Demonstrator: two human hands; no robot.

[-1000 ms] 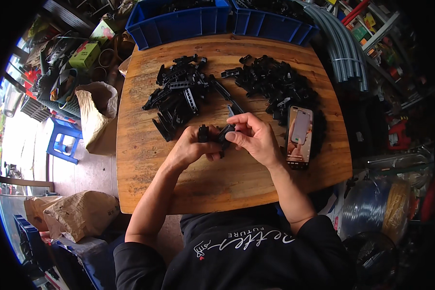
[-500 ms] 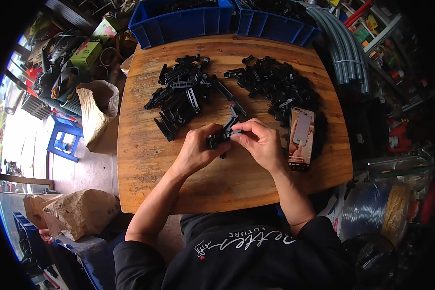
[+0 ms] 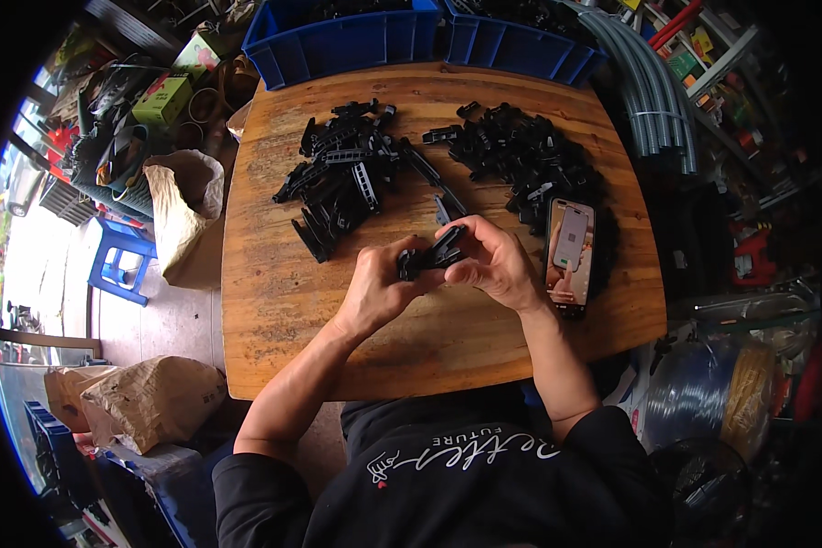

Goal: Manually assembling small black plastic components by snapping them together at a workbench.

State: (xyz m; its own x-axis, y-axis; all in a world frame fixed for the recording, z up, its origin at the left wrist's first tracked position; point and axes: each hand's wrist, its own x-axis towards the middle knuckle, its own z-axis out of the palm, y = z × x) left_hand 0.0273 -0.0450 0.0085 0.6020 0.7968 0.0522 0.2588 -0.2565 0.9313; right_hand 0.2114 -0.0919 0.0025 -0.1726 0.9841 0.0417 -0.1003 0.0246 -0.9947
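Note:
Over the middle of the wooden table (image 3: 356, 365), a black plastic part (image 3: 434, 256) is held between both my hands. My left hand (image 3: 376, 285) is closed around its left end, the fingers partly hidden behind it. With thumb and fingers, my right hand (image 3: 495, 265) grips its right side, where a flat piece slants upward. The part's exact kind cannot be made out. Just beyond my hands lies a loose pile of long, slotted black plastic pieces (image 3: 342, 173). A denser heap of smaller black plastic parts (image 3: 521, 155) spreads to the right.
A phone with a lit screen (image 3: 568, 251) leans against the right heap. Two blue bins (image 3: 347, 46) holding black parts stand at the far edge. Left of the table are a blue stool (image 3: 123, 260) and paper sacks (image 3: 187, 219). Grey hoses (image 3: 648, 91) hang at the far right.
The black part has turned in my hands, and its slanting piece now sits lower, against my right fingers. My right hand has shifted slightly and changed its grip. The phone's screen picture differs.

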